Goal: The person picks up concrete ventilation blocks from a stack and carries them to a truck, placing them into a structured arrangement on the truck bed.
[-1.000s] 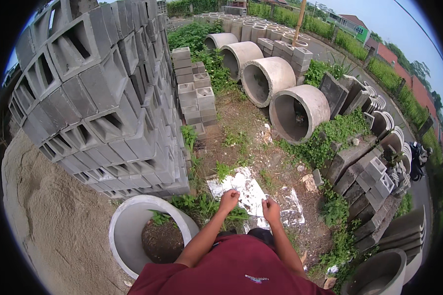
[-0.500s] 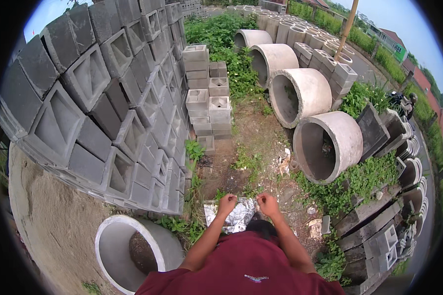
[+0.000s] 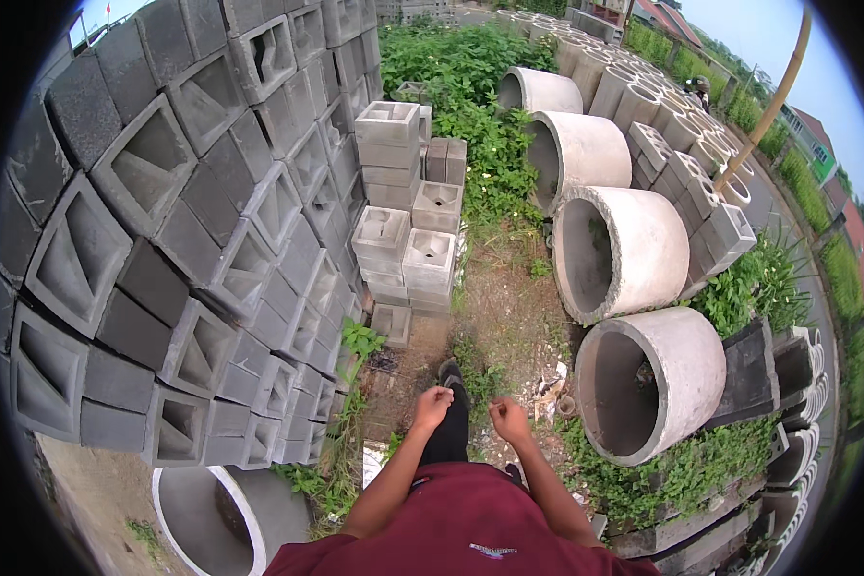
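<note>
My left hand (image 3: 433, 408) is held out in front of my body, above my leg, its fingers curled closed with nothing visible in them. My right hand (image 3: 509, 420) hangs at about the same height to its right, also loosely closed and bare. Both hands are in the air, apart from each other and touching nothing. Below them one shoe (image 3: 449, 371) is stepping onto the dirt path (image 3: 494, 326). Nearest on the right lies a large concrete pipe ring (image 3: 696, 374) on its side. Ahead on the left stands a low stack of pale hollow blocks (image 3: 386, 154).
A tall wall of grey ventilation blocks (image 3: 149, 274) rises along the left. More concrete rings (image 3: 658, 240) line the right side, with low green plants (image 3: 634, 470) beside them. Thick bushes (image 3: 451, 72) grow at the far end. Another ring (image 3: 206, 518) lies at the lower left.
I have moved forward along the path; the block stack and rings are nearer. My foot has come forward and the white sheet has mostly passed beneath me. Both hands remain closed.
</note>
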`<control>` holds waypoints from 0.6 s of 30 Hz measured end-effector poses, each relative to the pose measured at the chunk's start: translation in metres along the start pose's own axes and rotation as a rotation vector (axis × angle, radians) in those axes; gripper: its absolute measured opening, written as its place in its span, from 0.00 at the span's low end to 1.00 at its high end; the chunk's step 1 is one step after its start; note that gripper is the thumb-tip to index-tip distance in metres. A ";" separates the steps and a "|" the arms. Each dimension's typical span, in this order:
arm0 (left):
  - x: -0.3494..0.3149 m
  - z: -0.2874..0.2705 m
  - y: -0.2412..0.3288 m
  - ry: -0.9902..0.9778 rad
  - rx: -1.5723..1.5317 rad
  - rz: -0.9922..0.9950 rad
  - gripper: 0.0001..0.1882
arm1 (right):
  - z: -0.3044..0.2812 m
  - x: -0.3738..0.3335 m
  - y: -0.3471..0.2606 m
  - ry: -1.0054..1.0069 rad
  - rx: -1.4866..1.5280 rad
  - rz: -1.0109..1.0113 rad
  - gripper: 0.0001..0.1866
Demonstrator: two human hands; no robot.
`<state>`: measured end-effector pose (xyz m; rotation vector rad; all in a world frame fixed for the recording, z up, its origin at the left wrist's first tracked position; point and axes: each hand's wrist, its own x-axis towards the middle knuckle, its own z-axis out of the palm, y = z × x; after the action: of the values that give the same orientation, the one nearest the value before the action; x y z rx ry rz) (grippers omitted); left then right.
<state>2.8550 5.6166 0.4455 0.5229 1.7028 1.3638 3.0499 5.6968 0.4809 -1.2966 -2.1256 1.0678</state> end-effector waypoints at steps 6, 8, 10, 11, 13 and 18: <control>0.193 0.033 0.126 -0.023 -0.050 0.075 0.10 | -0.057 0.234 -0.031 -0.120 -0.119 -0.081 0.13; 0.269 0.022 0.135 0.019 0.005 0.137 0.10 | -0.043 0.302 -0.026 -0.098 -0.047 -0.131 0.12; 0.317 0.012 0.147 0.077 0.052 0.125 0.10 | -0.035 0.358 -0.039 -0.091 -0.014 -0.121 0.12; 0.333 0.008 0.158 0.081 0.005 0.107 0.10 | -0.037 0.384 -0.048 -0.101 -0.005 -0.103 0.12; 0.358 0.006 0.161 0.099 -0.054 0.054 0.10 | -0.013 0.433 -0.035 -0.118 0.020 -0.066 0.11; 0.395 -0.017 0.181 0.265 -0.157 -0.039 0.09 | 0.018 0.539 -0.052 -0.318 0.060 -0.165 0.13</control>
<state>2.5952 5.9650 0.4711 0.2255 1.7842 1.5779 2.7547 6.1514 0.4947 -0.9549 -2.3595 1.3258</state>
